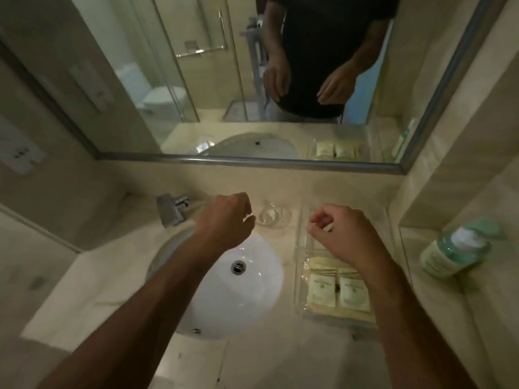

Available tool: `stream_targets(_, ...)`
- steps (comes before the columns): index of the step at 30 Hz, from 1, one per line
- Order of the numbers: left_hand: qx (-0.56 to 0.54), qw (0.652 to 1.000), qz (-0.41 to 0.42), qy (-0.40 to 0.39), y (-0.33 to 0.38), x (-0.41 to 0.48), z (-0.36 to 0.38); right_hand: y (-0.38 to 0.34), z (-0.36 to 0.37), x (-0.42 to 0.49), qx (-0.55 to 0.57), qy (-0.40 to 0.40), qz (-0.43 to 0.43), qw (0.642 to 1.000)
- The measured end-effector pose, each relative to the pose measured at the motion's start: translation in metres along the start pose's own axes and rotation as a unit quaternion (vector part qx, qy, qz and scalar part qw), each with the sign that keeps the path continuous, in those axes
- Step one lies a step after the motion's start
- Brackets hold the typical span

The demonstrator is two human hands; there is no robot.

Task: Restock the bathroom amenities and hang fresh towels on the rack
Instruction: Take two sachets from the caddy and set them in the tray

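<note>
My left hand (pixel 224 217) hovers over the back rim of the sink, fingers curled in, and I see nothing in it. My right hand (pixel 342 234) hangs above the far end of a clear acrylic tray (pixel 302 248). Its fingers are bent but apart, and its mirror reflection shows an empty palm. Cream amenity packets (pixel 323 293) lie in the tray's near half, partly hidden by my right wrist. A small clear glass dish (pixel 273 216) sits on the counter between my hands. No towels are in view.
A white oval sink (pixel 247 290) fills the counter's middle, with a chrome faucet (pixel 171 209) at its back left. A green bottle (pixel 455 248) lies on the raised ledge at the right. A large mirror (pixel 280 161) backs the counter, reflecting a glass shower door and toilet.
</note>
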State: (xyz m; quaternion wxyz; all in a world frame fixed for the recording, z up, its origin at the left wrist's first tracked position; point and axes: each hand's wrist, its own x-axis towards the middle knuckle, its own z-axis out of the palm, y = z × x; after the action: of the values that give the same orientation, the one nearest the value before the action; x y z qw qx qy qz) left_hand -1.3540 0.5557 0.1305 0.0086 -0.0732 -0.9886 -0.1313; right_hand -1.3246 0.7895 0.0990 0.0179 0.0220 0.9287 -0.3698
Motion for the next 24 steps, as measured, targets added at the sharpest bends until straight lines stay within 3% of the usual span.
stream_targets(4,-0.006,0.999,0.037,0.005,-0.002,0.002,-0.02,-0.028,-0.012,-0.007,-0.031,0.021,-0.025,0.999)
stream_targets(9,-0.036,0.996,0.085,-0.008,0.002,0.007,-0.026,-0.041,-0.024,-0.028,-0.07,0.056,0.005,0.996)
stream_targets(24,-0.164,0.933,0.316,-0.054,-0.035,-0.021,-0.048,-0.146,-0.006,-0.158,-0.172,0.188,0.214,0.943)
